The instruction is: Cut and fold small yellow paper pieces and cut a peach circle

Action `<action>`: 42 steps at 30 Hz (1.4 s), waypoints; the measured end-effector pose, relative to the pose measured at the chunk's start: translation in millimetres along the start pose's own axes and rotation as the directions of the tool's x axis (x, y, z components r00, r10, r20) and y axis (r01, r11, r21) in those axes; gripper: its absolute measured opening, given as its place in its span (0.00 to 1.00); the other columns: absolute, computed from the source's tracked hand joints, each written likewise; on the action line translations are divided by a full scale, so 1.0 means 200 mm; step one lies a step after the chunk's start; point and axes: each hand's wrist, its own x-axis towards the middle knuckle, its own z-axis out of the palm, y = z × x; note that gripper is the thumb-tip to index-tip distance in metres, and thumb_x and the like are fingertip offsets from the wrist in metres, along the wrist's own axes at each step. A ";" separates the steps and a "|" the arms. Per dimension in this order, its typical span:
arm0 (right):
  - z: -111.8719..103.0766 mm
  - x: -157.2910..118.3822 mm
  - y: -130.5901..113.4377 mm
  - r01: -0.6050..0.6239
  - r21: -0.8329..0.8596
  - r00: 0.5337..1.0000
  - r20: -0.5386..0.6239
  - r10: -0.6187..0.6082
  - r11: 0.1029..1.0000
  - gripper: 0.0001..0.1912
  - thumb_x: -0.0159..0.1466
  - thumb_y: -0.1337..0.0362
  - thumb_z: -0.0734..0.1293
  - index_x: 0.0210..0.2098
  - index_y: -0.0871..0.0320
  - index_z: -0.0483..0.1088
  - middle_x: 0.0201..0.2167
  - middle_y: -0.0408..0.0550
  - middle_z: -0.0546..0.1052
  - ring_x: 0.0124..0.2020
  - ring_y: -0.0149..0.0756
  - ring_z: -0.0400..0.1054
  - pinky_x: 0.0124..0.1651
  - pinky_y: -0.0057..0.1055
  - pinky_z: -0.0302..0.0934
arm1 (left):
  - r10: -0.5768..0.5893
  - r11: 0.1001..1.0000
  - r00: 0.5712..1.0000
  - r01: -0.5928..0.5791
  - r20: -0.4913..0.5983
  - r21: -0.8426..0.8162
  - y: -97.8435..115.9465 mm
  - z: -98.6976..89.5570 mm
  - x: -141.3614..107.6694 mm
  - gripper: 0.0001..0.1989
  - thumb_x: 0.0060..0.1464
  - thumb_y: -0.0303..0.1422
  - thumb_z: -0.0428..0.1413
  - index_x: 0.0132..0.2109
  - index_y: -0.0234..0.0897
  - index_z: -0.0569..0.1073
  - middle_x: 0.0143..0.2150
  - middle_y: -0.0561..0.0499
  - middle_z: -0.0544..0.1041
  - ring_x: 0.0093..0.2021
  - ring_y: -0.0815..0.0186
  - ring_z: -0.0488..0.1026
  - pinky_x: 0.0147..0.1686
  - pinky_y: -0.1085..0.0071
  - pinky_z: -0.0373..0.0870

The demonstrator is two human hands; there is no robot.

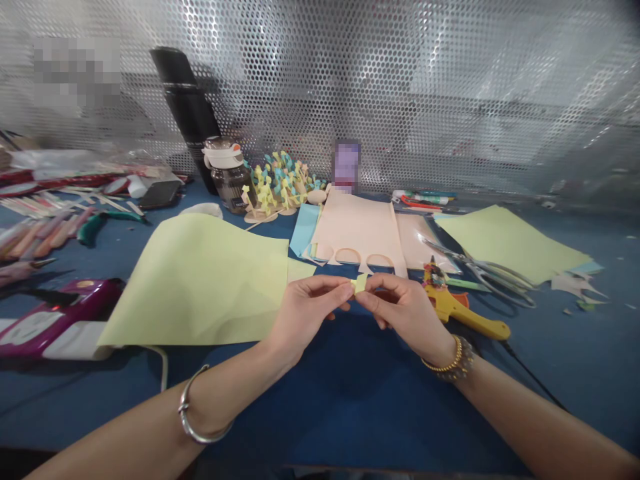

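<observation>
Left grip [313,303] and right grip [405,310] pinch a small yellow paper piece [361,284], partly hidden between them. Leftward of the grips, a purple device [83,293] runs out of view and a yellow-green sheet [200,287] lies curved; beyond, a purple shape [347,163] is blurred into blocks; just right, a yellow glue gun [473,320] has a tip hard to make out. Blue worktop [350,407] spreads beneath, perforated metal panel [425,100] behind.

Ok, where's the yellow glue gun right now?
In the head view, the yellow glue gun is right of centre, just to the right of the right hand and on the near side of the scissors.
</observation>
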 end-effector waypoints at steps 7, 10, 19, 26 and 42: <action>0.01 0.00 0.01 -0.014 0.028 1.000 0.020 0.013 1.000 0.11 0.58 0.55 0.69 0.30 0.58 0.71 0.16 0.36 0.65 0.14 0.22 0.56 0.17 0.22 0.51 | 0.008 1.000 1.000 -0.008 0.017 0.025 0.01 0.00 0.00 0.08 0.45 0.37 0.63 0.31 0.36 0.78 0.24 0.53 0.75 0.27 0.70 0.71 0.25 0.76 0.62; 0.00 0.00 0.01 -0.035 0.044 0.999 0.015 0.035 0.998 0.12 0.58 0.55 0.70 0.29 0.58 0.70 0.16 0.35 0.64 0.14 0.22 0.56 0.16 0.22 0.50 | 0.025 1.000 0.999 -0.026 0.025 0.018 0.01 0.00 0.00 0.09 0.44 0.37 0.64 0.32 0.37 0.78 0.25 0.54 0.75 0.27 0.70 0.71 0.24 0.76 0.63; 0.00 0.00 -0.01 -0.017 -0.027 0.998 0.052 0.018 0.999 0.10 0.59 0.57 0.68 0.29 0.58 0.69 0.16 0.35 0.63 0.15 0.22 0.56 0.18 0.22 0.51 | 0.095 0.991 0.995 -0.096 0.020 0.089 0.01 0.01 0.00 0.08 0.47 0.36 0.62 0.31 0.35 0.75 0.25 0.55 0.73 0.26 0.72 0.69 0.24 0.78 0.64; 0.01 -0.01 -0.02 0.034 -0.088 0.999 0.026 -0.032 0.996 0.09 0.59 0.59 0.68 0.29 0.58 0.69 0.20 0.37 0.66 0.16 0.21 0.57 0.18 0.21 0.53 | 0.087 0.993 0.996 -0.089 0.028 0.083 0.01 0.00 0.00 0.09 0.48 0.37 0.62 0.31 0.35 0.75 0.24 0.54 0.73 0.27 0.72 0.69 0.24 0.78 0.63; 0.00 -0.01 -0.01 0.030 -0.059 0.998 0.048 -0.027 0.998 0.10 0.59 0.58 0.68 0.28 0.59 0.70 0.19 0.37 0.66 0.16 0.21 0.58 0.19 0.21 0.53 | 0.187 0.979 0.982 -0.187 0.002 0.080 -0.01 -0.01 0.01 0.13 0.48 0.36 0.62 0.34 0.38 0.65 0.28 0.58 0.70 0.27 0.73 0.70 0.23 0.78 0.63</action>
